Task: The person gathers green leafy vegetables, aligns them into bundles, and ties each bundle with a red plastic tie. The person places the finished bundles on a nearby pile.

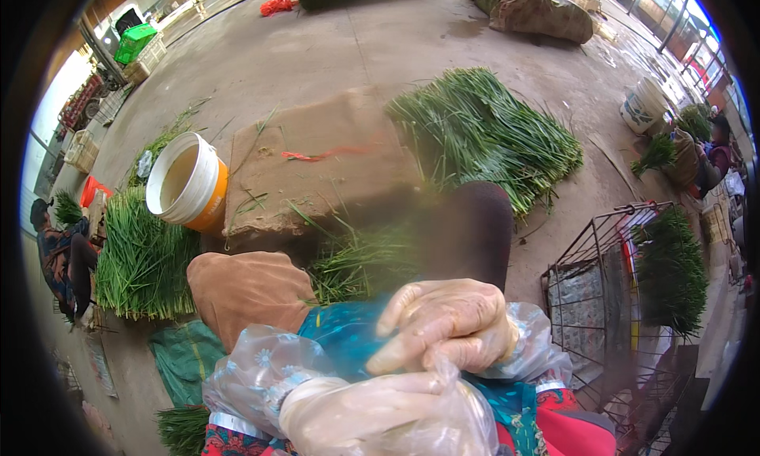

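Observation:
My right hand [454, 325], in a thin translucent glove, is bent over my left hand. Its lower fingers pinch a peak of clear plastic film [457, 402]. My left hand [362, 411], gloved too, lies below at the bottom edge, its fingers partly hidden under that crumpled film; whether it grips it I cannot tell. Clear oversleeves with blue flowers [267, 361] cover both forearms. Under the hands is a teal apron [344, 337] over my lap. Loose green stalks [362, 254] lie between my knees.
Ahead is a sackcloth-covered block [309, 159] with red string [323, 154]. A white-and-orange bucket [184, 183] holds liquid. Leafy green stalks are piled right [487, 135] and left [142, 254]. A wire cage [585, 278] stands close right. One person [65, 254] sits left, another [712, 153] right.

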`<state>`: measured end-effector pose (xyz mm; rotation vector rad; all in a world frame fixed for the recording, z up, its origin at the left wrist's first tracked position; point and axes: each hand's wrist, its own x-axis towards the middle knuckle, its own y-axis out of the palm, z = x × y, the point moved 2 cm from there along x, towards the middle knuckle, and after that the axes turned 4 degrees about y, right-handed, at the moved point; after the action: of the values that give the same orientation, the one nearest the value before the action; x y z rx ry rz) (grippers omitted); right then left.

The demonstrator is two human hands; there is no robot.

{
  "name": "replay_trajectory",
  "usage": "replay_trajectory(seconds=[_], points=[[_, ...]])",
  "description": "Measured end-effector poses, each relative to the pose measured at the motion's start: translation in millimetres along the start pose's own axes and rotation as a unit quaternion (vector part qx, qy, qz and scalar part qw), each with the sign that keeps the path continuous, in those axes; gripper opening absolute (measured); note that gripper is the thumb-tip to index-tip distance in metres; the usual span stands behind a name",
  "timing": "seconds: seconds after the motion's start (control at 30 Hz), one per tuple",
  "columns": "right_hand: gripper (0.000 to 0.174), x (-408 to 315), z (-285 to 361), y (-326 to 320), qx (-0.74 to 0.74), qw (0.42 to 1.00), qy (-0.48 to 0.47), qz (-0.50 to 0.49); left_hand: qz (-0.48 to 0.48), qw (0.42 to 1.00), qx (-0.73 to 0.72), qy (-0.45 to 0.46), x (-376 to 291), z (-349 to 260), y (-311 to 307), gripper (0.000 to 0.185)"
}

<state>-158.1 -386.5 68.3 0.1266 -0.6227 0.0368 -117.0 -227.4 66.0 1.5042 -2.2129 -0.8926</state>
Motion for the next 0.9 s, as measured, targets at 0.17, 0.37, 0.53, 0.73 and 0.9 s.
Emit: replay_trajectory(seconds=[0.17,0.37,0.53,0.73,0.9], points=[[0.026,-2,1,-3,-0.014,1.0,0.01,0.01,0.011,1.0,-0.001,0.008,9,4,4,0.028],[0.024,-3,-1,-3,-0.005,1.0,0.001,0.006,0.002,1.0,0.001,0.012,9,1,4,0.027],[0.023,-1,0,-1,-0.007,1.0,-0.025,-0.006,-0.01,1.0,0.004,0.013,7,-1,2,0.027],[0.026,2,1,-1,-0.02,0.999,-0.041,0.01,-0.019,1.0,0.004,0.017,3,0,6,0.027],[0.023,-1,0,-1,0.009,0.999,-0.026,-0.026,-0.04,0.998,0.023,0.031,1,-6,5,0.026]])
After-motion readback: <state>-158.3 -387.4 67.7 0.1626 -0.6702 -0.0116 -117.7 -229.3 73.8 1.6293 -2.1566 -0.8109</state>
